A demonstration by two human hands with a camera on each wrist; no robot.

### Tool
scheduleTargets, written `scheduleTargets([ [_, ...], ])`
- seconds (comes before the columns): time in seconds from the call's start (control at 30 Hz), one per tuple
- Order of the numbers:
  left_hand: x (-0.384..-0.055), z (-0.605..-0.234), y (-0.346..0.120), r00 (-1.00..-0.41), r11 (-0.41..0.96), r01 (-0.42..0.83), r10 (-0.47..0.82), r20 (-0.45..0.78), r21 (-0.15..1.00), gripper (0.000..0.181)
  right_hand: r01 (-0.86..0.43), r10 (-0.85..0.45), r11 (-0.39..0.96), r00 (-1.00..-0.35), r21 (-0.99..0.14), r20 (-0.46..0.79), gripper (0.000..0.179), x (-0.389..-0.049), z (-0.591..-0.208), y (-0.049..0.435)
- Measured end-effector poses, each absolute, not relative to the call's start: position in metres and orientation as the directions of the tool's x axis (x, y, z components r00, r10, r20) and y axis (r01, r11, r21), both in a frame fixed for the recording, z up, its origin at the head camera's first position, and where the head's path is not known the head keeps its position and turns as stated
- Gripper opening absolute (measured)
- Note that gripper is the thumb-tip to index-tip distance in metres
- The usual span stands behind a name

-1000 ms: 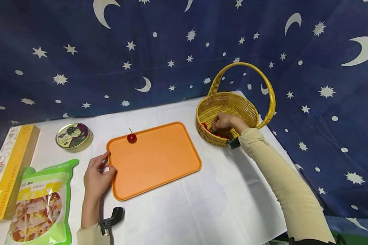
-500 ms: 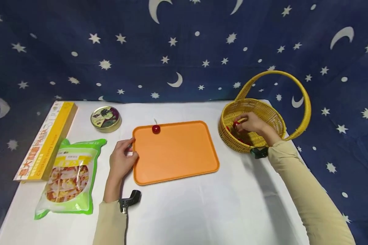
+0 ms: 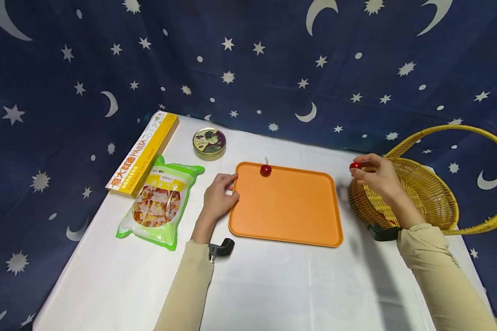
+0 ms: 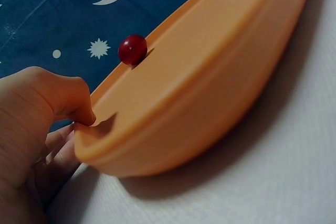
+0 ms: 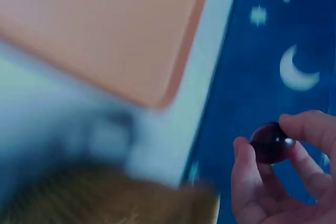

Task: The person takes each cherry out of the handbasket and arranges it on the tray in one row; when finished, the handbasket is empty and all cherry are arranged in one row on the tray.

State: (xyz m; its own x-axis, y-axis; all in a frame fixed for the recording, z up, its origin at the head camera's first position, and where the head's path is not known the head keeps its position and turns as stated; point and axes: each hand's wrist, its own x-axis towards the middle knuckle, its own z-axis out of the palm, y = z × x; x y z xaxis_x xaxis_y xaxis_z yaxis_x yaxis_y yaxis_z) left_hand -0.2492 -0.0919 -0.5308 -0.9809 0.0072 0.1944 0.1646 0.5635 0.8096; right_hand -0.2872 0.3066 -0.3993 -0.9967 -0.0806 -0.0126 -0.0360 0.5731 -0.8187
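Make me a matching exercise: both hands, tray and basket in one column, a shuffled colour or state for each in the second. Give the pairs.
1. Left hand
2. Right hand
3. Tray
4. Basket

A. Yellow, with an arched handle
B. Pinching a cherry
C. Orange and rectangular
D. Gripping the tray's edge

Pairs: 1-D, 2-B, 3-C, 4-A

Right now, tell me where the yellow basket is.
In the head view, the yellow basket stands right of the orange tray, partly hidden by the right hand.
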Motion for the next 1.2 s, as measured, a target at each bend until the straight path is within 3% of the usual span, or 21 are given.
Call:
scheduleTargets([
  [0.2,-0.248,-0.527,-0.092,-0.984,0.552,0.155,0.013,0.177,0.82,0.054,-0.011,-0.06,0.497,-0.998,-0.868,-0.022,0.045,-0.301,-0.421,0.245],
  [0.5,-0.244,-0.528,-0.095,-0.986,0.543,0.149,0.013,0.169,0.826,0.053,0.04,-0.073,0.401,-0.994,-0.915,-0.075,0.035,-0.308,-0.456,0.175],
  [0.8,-0.25,-0.527,-0.096,-0.983,0.549,0.172,0.035,0.182,0.818,0.053,0.17,-0.019,0.332,-0.982,-0.928,-0.187,0.034,-0.311,-0.475,0.146],
  [1.2,-0.25,-0.528,-0.097,-0.983,0.549,0.172,0.04,0.18,0.818,0.052,0.207,0.072,0.329,-0.978,-0.921,-0.194,0.032,-0.312,-0.485,0.14],
])
